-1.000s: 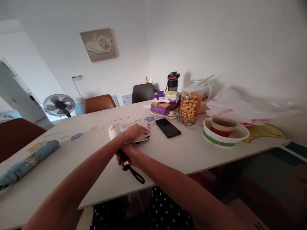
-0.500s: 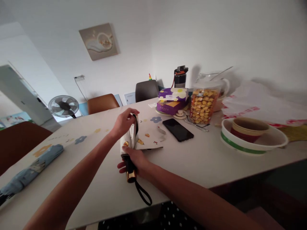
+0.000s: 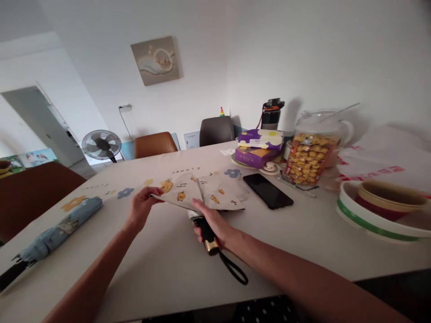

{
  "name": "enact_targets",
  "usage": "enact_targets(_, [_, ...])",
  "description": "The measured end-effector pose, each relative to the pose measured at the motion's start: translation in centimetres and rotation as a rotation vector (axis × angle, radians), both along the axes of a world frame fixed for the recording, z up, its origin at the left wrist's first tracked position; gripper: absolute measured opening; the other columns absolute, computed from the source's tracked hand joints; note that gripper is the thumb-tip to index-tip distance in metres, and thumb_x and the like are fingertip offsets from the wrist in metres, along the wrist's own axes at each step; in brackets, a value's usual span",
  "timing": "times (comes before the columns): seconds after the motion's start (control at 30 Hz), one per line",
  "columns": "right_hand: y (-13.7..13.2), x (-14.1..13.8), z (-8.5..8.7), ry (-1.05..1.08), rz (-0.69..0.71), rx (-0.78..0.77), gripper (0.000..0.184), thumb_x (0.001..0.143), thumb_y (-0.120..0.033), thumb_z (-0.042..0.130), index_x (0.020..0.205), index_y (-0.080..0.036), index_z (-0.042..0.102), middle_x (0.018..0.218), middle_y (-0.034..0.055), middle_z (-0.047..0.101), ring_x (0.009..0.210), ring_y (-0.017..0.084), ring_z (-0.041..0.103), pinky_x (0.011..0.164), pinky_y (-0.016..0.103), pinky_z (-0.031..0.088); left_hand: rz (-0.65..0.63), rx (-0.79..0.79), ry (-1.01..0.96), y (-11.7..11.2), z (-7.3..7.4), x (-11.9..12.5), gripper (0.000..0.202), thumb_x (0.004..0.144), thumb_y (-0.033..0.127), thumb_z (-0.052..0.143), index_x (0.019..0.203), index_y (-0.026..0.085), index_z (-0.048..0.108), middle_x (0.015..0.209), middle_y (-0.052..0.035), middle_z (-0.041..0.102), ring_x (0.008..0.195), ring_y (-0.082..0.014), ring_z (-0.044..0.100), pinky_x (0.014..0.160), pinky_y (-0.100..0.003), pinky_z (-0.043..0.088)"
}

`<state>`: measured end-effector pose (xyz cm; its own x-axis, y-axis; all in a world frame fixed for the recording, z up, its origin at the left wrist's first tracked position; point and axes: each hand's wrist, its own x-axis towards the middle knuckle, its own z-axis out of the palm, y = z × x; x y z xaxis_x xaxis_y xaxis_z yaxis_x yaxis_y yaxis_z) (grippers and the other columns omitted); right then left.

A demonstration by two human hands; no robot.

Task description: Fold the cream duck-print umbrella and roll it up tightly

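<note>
A cream folding umbrella (image 3: pixel 202 193) printed with small yellow figures lies on the white table (image 3: pixel 161 269), its canopy spread loose. My left hand (image 3: pixel 139 211) pinches the left edge of the canopy fabric and holds it out to the left. My right hand (image 3: pixel 213 222) is wrapped round the umbrella's black handle (image 3: pixel 208 235), which has a gold end and a black wrist loop (image 3: pixel 235 271) trailing toward me.
A folded blue umbrella (image 3: pixel 50 235) lies at the left. A black phone (image 3: pixel 267 190), purple boxes (image 3: pixel 257 150), a jar of snacks (image 3: pixel 308 157), a bottle (image 3: pixel 271 114) and a white bowl with a cup (image 3: pixel 380 211) stand at the right. Chairs (image 3: pixel 155 143) and a fan (image 3: pixel 101 146) are behind.
My left hand has drawn the canopy fabric down and out to the left, spreading it flat. The right hand keeps its grip on the handle. The view has shifted left.
</note>
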<state>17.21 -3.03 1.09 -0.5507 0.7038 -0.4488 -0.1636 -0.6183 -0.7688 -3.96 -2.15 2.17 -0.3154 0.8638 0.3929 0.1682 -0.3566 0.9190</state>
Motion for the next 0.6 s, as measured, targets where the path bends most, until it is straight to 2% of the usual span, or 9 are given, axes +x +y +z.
enact_targets(0.07, [0.6, 0.6, -0.2, -0.010, 0.021, -0.005, 0.049, 0.080, -0.063, 0.046, 0.063, -0.017, 0.042, 0.044, -0.0036, 0.043, 0.031, 0.007, 0.040, 0.028, 0.018, 0.036, -0.028, -0.016, 0.065, -0.9, -0.1, -0.5, 0.009, 0.053, 0.016, 0.067, 0.057, 0.019, 0.060, 0.079, -0.0052, 0.064, 0.088, -0.0216, 0.058, 0.082, -0.037, 0.050])
enact_targets(0.13, [0.9, 1.0, -0.5, -0.048, 0.021, 0.016, 0.047, 0.083, -0.059, 0.046, 0.063, -0.016, 0.043, 0.043, -0.0037, 0.043, 0.030, 0.006, 0.039, 0.028, 0.018, 0.036, -0.068, -0.041, 0.107, -1.7, -0.5, -0.9, 0.009, 0.053, 0.017, 0.070, 0.055, 0.020, 0.062, 0.079, -0.0064, 0.065, 0.087, -0.0223, 0.059, 0.087, -0.038, 0.046])
enact_targets(0.27, [0.4, 1.5, -0.5, -0.152, 0.055, 0.084, 0.042, 0.082, -0.052, 0.051, 0.062, -0.016, 0.044, 0.038, -0.0034, 0.042, 0.028, 0.007, 0.038, 0.028, 0.018, 0.034, -0.139, -0.136, 0.179, -2.8, -1.9, -1.8, 0.006, 0.058, 0.019, 0.068, 0.054, 0.022, 0.064, 0.079, -0.0081, 0.065, 0.085, -0.0225, 0.060, 0.082, -0.035, 0.048])
enact_targets(0.43, [-0.7, 1.5, -0.5, -0.207, 0.074, 0.157, 0.038, 0.082, -0.046, 0.050, 0.059, -0.017, 0.042, 0.036, -0.0037, 0.043, 0.025, 0.007, 0.035, 0.027, 0.019, 0.032, -0.066, -0.234, 0.251, -3.0, -3.2, -2.3, 0.015, 0.067, 0.023, 0.056, 0.055, 0.021, 0.065, 0.078, -0.0072, 0.066, 0.083, -0.0214, 0.061, 0.083, -0.035, 0.045])
enact_targets(0.53, [-0.7, 1.5, -0.8, -0.180, 0.126, 0.207, 0.040, 0.083, -0.048, 0.047, 0.057, -0.017, 0.042, 0.035, -0.0040, 0.041, 0.025, 0.007, 0.036, 0.027, 0.018, 0.030, 0.068, -0.243, 0.089, -2.5, -3.2, -1.8, 0.009, 0.065, 0.024, 0.060, 0.068, 0.019, 0.066, 0.081, -0.0057, 0.066, 0.082, -0.0199, 0.060, 0.082, -0.034, 0.046])
enact_targets(0.6, [-0.7, 1.6, -0.8, -0.158, 0.148, 0.234, 0.042, 0.081, -0.051, 0.048, 0.056, -0.017, 0.042, 0.035, -0.0041, 0.041, 0.025, 0.007, 0.037, 0.028, 0.018, 0.029, 0.104, -0.242, -0.109, -2.0, -2.9, -1.2, 0.019, 0.065, 0.029, 0.064, 0.081, 0.018, 0.065, 0.088, -0.0064, 0.066, 0.084, -0.0187, 0.060, 0.081, -0.033, 0.048])
